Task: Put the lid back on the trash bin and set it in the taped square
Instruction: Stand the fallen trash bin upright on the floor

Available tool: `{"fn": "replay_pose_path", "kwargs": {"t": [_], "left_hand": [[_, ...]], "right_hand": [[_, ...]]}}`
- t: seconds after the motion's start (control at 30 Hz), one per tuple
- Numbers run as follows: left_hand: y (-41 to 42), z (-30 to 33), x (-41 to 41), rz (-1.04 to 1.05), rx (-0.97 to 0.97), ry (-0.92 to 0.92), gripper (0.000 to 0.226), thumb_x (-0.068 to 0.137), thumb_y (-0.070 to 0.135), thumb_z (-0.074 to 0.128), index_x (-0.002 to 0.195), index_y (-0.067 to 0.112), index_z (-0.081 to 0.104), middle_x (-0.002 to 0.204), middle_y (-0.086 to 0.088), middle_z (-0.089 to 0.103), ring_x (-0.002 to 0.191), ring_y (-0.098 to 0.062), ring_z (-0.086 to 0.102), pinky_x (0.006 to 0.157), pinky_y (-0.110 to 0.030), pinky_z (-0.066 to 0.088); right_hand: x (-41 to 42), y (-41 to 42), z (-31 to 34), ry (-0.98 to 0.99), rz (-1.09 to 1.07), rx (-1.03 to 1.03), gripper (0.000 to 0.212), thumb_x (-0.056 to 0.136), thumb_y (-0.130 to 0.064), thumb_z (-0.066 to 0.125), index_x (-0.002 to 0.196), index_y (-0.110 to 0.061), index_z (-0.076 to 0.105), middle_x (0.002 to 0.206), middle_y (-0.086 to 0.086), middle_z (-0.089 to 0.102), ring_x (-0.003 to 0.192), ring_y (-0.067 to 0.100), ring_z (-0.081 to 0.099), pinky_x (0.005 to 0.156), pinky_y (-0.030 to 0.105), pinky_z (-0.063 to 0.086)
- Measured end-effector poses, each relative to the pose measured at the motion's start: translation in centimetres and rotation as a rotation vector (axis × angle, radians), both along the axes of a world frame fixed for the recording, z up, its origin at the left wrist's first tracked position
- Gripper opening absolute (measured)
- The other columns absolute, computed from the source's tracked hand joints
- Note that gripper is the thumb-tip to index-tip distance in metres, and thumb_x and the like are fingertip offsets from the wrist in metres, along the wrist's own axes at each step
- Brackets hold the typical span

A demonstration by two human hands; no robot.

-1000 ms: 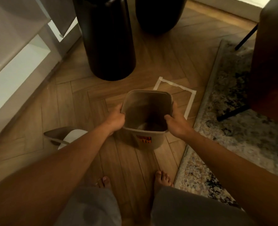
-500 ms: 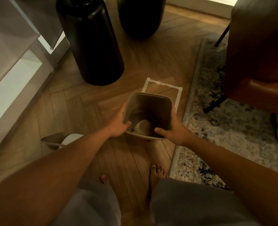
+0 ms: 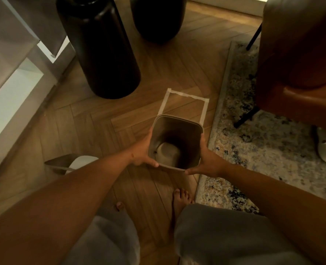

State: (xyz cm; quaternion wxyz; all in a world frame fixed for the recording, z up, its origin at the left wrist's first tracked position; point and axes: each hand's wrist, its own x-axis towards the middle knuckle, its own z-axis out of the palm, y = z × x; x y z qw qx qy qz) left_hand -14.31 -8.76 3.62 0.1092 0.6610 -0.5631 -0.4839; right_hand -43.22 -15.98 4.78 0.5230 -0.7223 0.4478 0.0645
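Herringbone wood floor (image 3: 93,119) fills most of the view, with a patterned rug (image 3: 263,142) along its right side and two tall dark vases (image 3: 99,52) standing beyond. Both hands carry the open trash bin (image 3: 174,144) upright above the floor, its far rim overlapping the near edge of the taped square (image 3: 185,104). Left hand (image 3: 142,152) is wrapped round the bin's left wall, thumb over the near rim; right hand (image 3: 208,159) clasps the right wall likewise. The lid (image 3: 72,163), a swing-top type as far as can be told, lies on the floor to the left, partly behind the left forearm and well apart from the bin.

Judging from this, the bin may get set down in the square still lidless, so the lid step could be forgotten or done out of order. Its base is hidden from above, so it might land across the tape. Only the rim and upper walls are gripped, so the bin could slip.
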Motion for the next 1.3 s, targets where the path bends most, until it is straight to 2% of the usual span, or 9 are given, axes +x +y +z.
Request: {"fn": "replay_pose_path", "kwargs": {"t": [0.17, 0.27, 0.43, 0.63, 0.77, 0.87, 0.97, 1.13, 1.3], "left_hand": [[0.0, -0.5, 0.3, -0.011, 0.009, -0.037, 0.164, 0.043, 0.056, 0.096, 0.157, 0.044, -0.021, 0.171, -0.003, 0.018, 0.155, -0.026, 0.023, 0.122, -0.054, 0.031], [0.2, -0.1, 0.1, -0.022, 0.017, -0.036, 0.163, 0.047, 0.046, 0.098, 0.158, 0.040, -0.020, 0.169, -0.005, 0.022, 0.154, -0.025, 0.026, 0.122, -0.053, 0.031], [0.5, 0.0, -0.2, -0.047, 0.041, -0.061, 0.162, 0.054, 0.043, 0.098, 0.157, 0.033, -0.028, 0.172, -0.007, 0.009, 0.156, -0.027, 0.018, 0.125, -0.049, 0.026], [0.7, 1.0, 0.4, 0.089, 0.063, -0.038, 0.140, 0.073, 0.048, 0.088, 0.161, 0.025, -0.018, 0.171, -0.004, 0.015, 0.155, -0.026, 0.023, 0.122, -0.040, 0.026], [0.4, 2.9, 2.7, 0.254, 0.022, -0.123, 0.104, 0.086, 0.054, 0.074, 0.164, 0.025, 0.011, 0.168, -0.010, 0.026, 0.151, -0.029, 0.034, 0.117, -0.044, 0.034], [0.7, 4.4, 5.4, 0.394, -0.046, -0.105, 0.084, 0.092, 0.051, 0.068, 0.161, 0.023, 0.028, 0.162, -0.009, 0.038, 0.145, -0.029, 0.042, 0.116, -0.046, 0.039], [1.8, 5.5, 8.1, 0.531, -0.109, -0.081, 0.076, 0.094, 0.048, 0.067, 0.157, 0.021, 0.036, 0.159, -0.008, 0.044, 0.140, -0.029, 0.047, 0.112, -0.047, 0.044], [5.9, 5.3, 12.2, 0.726, -0.129, -0.124, 0.066, 0.097, 0.039, 0.067, 0.152, 0.012, 0.044, 0.155, -0.012, 0.048, 0.140, -0.030, 0.048, 0.104, -0.031, 0.039], [10.7, 3.9, 16.6, 0.878, -0.049, -0.144, 0.072, 0.095, 0.047, 0.066, 0.153, 0.010, 0.044, 0.155, -0.013, 0.048, 0.140, -0.031, 0.048, 0.115, -0.040, 0.038]], "right_hand": [[-0.3, 0.0, 0.0, 0.057, 0.017, 0.002, 0.167, 0.068, -0.040, 0.098, 0.151, -0.026, -0.046, 0.172, 0.007, 0.026, 0.154, 0.025, 0.035, 0.113, 0.028, 0.037], [-0.6, 0.1, -0.1, 0.091, 0.053, -0.011, 0.164, 0.070, -0.041, 0.096, 0.152, -0.022, -0.044, 0.170, 0.010, 0.030, 0.151, 0.029, 0.041, 0.110, 0.027, 0.039], [-0.6, -0.1, 0.0, 0.162, 0.095, -0.030, 0.167, 0.065, -0.055, 0.095, 0.153, -0.024, -0.044, 0.174, 0.011, 0.021, 0.153, 0.031, 0.038, 0.121, 0.044, 0.039], [1.1, -0.8, 1.1, 0.231, -0.151, -0.224, 0.146, 0.056, -0.088, 0.073, 0.165, -0.029, -0.004, 0.174, 0.008, -0.003, 0.159, 0.042, 0.011, 0.121, 0.062, 0.033], [3.1, -2.0, 3.5, 0.213, -0.187, -0.320, 0.116, 0.084, -0.067, 0.073, 0.167, -0.017, 0.008, 0.176, 0.011, -0.009, 0.162, 0.037, 0.007, 0.125, 0.052, 0.028], [5.2, -2.6, 5.3, 0.116, -0.179, -0.418, 0.099, 0.092, -0.057, 0.070, 0.167, -0.020, 0.017, 0.177, 0.007, -0.006, 0.162, 0.032, 0.012, 0.125, 0.049, 0.029], [7.6, -2.9, 6.6, 0.025, -0.159, -0.482, 0.093, 0.094, -0.054, 0.069, 0.166, -0.022, 0.019, 0.177, 0.002, -0.002, 0.161, 0.028, 0.015, 0.125, 0.049, 0.030], [12.8, -2.2, 7.9, -0.124, -0.091, -0.530, 0.091, 0.097, -0.045, 0.070, 0.167, -0.021, 0.016, 0.177, 0.002, 0.003, 0.161, 0.025, 0.014, 0.123, 0.040, 0.026], [18.6, -0.9, 6.9, -0.152, 0.040, -0.526, 0.090, 0.098, -0.044, 0.070, 0.166, -0.019, 0.017, 0.177, 0.005, 0.003, 0.161, 0.024, 0.013, 0.119, 0.031, 0.022]]}}
